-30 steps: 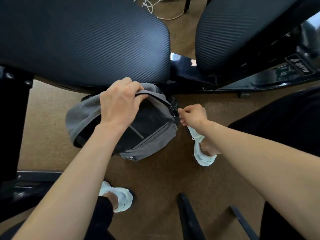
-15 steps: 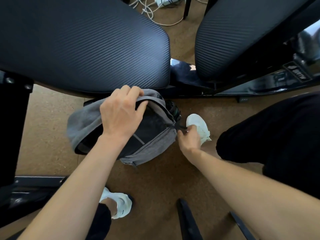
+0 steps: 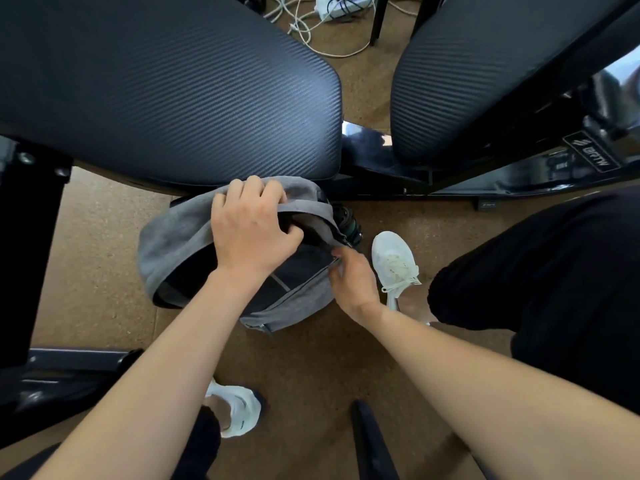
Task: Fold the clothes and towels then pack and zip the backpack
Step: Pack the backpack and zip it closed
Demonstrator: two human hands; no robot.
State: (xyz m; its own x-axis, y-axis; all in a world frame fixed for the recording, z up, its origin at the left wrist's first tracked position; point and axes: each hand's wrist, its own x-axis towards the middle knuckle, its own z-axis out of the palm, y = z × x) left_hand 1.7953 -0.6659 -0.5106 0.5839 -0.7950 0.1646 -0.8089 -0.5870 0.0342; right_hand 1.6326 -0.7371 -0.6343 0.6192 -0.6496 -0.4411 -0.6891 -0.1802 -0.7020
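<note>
Under the black ribbed chair seat (image 3: 173, 88) at left, the grey fabric backpack (image 3: 173, 244) sits on the brown carpeted floor (image 3: 104, 271) with its mouth gaping open. Your left grip (image 3: 252, 230) is closed over the backpack's upper flap, fingers curled across the top and thumb tucked under the edge. Your right grip (image 3: 353, 282) pinches the dark zipper (image 3: 301, 282) at the right end of the opening; the pull itself is hidden under your fingers. Just beside that grip, your white lace-up sneaker (image 3: 394, 261) stands on the floor.
</note>
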